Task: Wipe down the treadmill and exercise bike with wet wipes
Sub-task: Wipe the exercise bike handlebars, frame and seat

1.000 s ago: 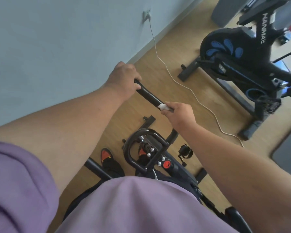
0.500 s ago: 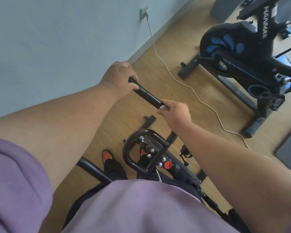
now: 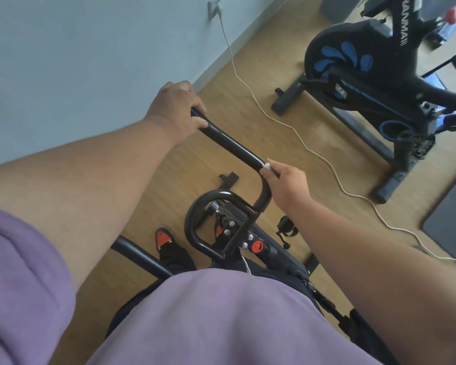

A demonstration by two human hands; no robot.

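The wet wipe [image 3: 266, 166] is a small, soft, limp wad, light and probably slick with moisture. It keeps no shape of its own, so it needs to be bunched and pressed flat against the surface by the fingertips. It sits on the handlebar [image 3: 232, 144] of the near exercise bike, at the bend where the straight black tube turns down toward the loop grip [image 3: 195, 219].

The handlebar is rigid, glossy tubing. A damp wipe should slide along it with little drag, and a wrap-around hold is likely to clean more of the tube than a flat pass.

The right hand [image 3: 287, 184] has its fingers curled, pinching the wipe against the tube at that bend. Only a small white edge of the wipe shows, so how far it wraps the tube cannot be determined.

The left hand [image 3: 178, 109] is clamped on the far end of the same handlebar, fingers curled over the top and thumb along the side, apparently bracing the bar.

A second exercise bike [image 3: 374, 72] stands well apart, near the far right corner of the floor [image 3: 248, 61].
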